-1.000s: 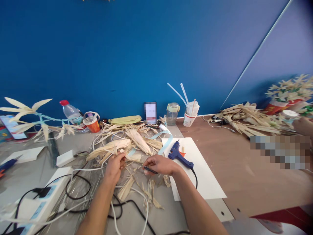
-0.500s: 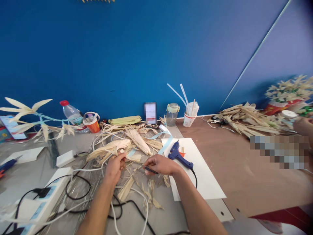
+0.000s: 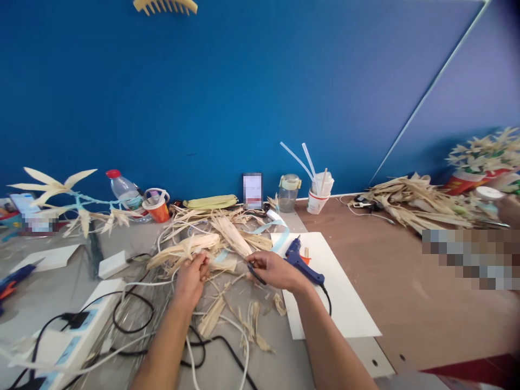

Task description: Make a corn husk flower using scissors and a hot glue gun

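My left hand [image 3: 193,279] is closed on a small pale piece of corn husk [image 3: 187,248], fingertips pinched together. My right hand [image 3: 272,269] is closed round the dark handles of scissors [image 3: 257,274]; their blades are hard to make out. Between and behind both hands lies a heap of dried husks [image 3: 229,230] with a light blue ribbon [image 3: 282,236]. Loose husk scraps [image 3: 213,316] lie on the grey table in front of the hands. A blue glue gun [image 3: 304,262] rests on a white sheet [image 3: 345,309] to the right of my right hand.
A white power strip [image 3: 87,325] and tangled cables lie at the left. Behind stand a red-capped bottle [image 3: 125,189], an orange cup [image 3: 156,207], a phone [image 3: 252,190], a jar [image 3: 288,195] and a cup with straws [image 3: 317,201]. Another person's hand [image 3: 508,210] is at far right.
My right hand has moved slightly up, and the scissors are turned and further from my left hand. The whole view has shifted a little, showing more of the yellow comb-like object above.
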A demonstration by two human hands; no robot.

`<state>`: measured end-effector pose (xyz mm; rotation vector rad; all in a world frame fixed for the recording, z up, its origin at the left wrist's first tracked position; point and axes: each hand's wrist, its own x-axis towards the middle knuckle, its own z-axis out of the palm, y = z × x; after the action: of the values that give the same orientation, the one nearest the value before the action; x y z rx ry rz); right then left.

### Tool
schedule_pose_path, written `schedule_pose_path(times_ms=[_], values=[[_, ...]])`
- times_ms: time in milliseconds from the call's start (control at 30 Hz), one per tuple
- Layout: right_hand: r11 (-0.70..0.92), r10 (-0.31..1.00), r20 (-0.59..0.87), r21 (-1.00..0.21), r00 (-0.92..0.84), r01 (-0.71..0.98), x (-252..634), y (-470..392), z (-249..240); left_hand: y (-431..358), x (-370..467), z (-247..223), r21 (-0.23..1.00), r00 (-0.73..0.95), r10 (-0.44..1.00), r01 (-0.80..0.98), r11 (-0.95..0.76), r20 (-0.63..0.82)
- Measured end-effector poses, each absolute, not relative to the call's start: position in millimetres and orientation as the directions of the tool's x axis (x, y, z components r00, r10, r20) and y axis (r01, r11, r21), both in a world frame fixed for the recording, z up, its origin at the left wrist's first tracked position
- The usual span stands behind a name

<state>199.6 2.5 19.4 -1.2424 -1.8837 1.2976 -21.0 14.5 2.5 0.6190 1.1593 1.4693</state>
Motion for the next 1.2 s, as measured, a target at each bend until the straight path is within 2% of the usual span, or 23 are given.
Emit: schedule_pose_path(times_ms=[67, 167, 267, 433, 767, 933, 1200], values=[[0.165, 0.942, 0.012, -0.886, -0.335, 0.432, 196, 3, 20, 15, -20, 2, 0.896, -0.243, 0.946, -0.434, 0.092, -0.215], [0.218, 0.971, 0.096, -0.734, -0.219, 0.643, 188, 1, 21, 14, -17, 2, 0.888, -0.219, 0.953, -0.452, 0.092, -0.21], [0.187, 0.982, 0.118, -0.565, -0.145, 0.804, 181, 1, 20, 14, -14, 2, 0.888, -0.21, 0.958, -0.452, 0.084, -0.197], [0.121, 0.991, 0.099, -0.444, -0.085, 0.888, 177, 4, 13, 12, -10, 4, 0.89, -0.193, 0.963, -0.447, 0.084, -0.188], [0.153, 0.984, 0.138, -0.346, -0.112, 0.926, 172, 10, 11, 7, -3, 1, 0.931, -0.049, 0.988, -0.343, 0.121, -0.147], [0.149, 0.986, 0.125, -0.336, -0.113, 0.93, 172, 10, 13, 5, -2, -1, 0.926, 0.026, 0.992, -0.356, 0.122, -0.121], [0.156, 0.986, 0.105, -0.334, -0.127, 0.93, 166, 14, 12, 7, 0, -5, 0.946, -0.027, 0.99, -0.3, 0.126, -0.14]])
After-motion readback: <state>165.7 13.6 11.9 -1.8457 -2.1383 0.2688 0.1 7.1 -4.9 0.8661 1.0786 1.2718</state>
